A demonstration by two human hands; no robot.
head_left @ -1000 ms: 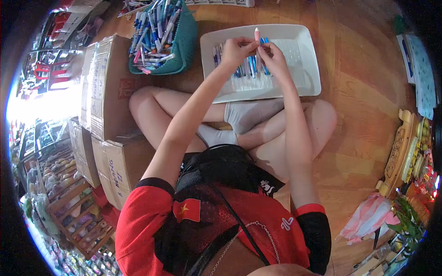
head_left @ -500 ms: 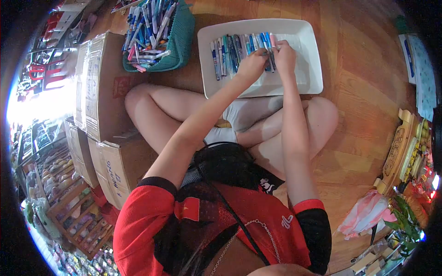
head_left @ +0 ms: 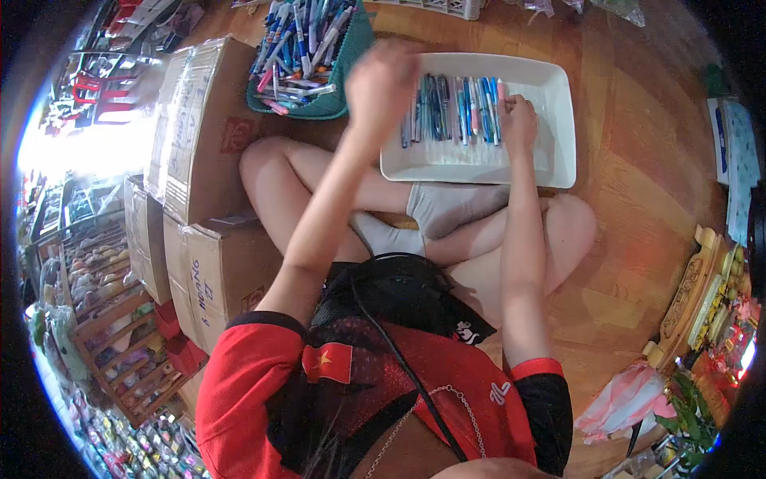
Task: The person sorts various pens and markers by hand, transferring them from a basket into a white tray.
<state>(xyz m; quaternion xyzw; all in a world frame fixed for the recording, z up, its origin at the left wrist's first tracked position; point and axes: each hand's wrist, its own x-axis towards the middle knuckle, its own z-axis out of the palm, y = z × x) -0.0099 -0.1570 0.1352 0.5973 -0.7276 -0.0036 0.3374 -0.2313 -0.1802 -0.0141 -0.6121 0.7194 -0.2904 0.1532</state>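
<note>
A white tray (head_left: 562, 120) lies in front of my crossed legs, with a row of pens (head_left: 455, 112) side by side in it, mostly blue, white and dark. At the row's right end, my right hand (head_left: 520, 124) has its fingers curled against a pink-topped pen (head_left: 501, 89). My left hand (head_left: 384, 84) is raised between the tray's left edge and a teal basket (head_left: 359, 48) heaped with loose pens. Motion blurs its fingers, so what they hold, if anything, does not show.
Cardboard boxes (head_left: 215, 275) are stacked on my left, beside a wooden rack (head_left: 120, 359). On the right are a carved wooden piece (head_left: 685, 295), a pink-and-white plastic bag (head_left: 626, 403) and a green plant (head_left: 692, 415). The floor (head_left: 630, 199) is wooden.
My left hand has left the pen row and moved left and up towards the basket. My right hand remains at the row's right end. The view has shifted slightly.
</note>
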